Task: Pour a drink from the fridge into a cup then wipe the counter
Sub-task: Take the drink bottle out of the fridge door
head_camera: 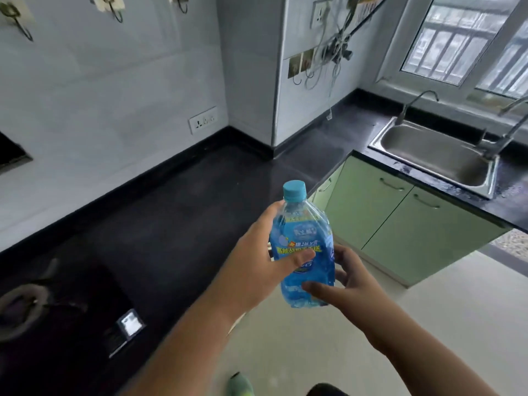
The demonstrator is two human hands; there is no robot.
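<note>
Above the edge of the black counter [177,212], in mid-air: one blue drink bottle [304,252], upright with a slight tilt, light blue cap [294,190] screwed on, printed label facing the camera. Left hand [257,267] grips its middle, thumb across the label and fingers curled round the far side; right hand [347,281] holds the lower part from the right, fingers [317,290] bent round the base. Further items: steel sink [437,155] with taps at right on the same counter, green cupboards [394,221] below, gas hob [34,304] at lower left, wall socket [203,120].
</note>
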